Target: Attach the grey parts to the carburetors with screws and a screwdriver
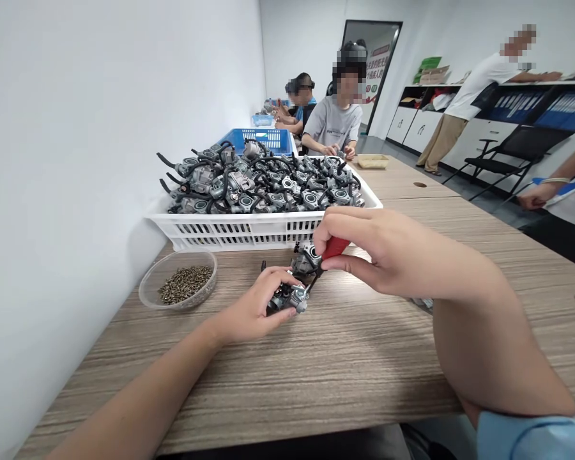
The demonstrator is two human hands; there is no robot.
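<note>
1. Left hand grasps a silver-and-black metal carburetor-like part at the brown wood-grain tabletop, apparently bracing it.
2. Right hand pinches a red-handled screwdriver, slanted to meet the part.
3. Round clear plastic tub holds brass-coloured screws, presumably kept within reach; white slatted basket beyond.

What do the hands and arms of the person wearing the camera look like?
The left hand and right hand are both without gloves, with no ring, watch or bracelet showing. The forearms are bare too. A light blue sleeve shows near the right elbow; no left sleeve is in view.
</note>
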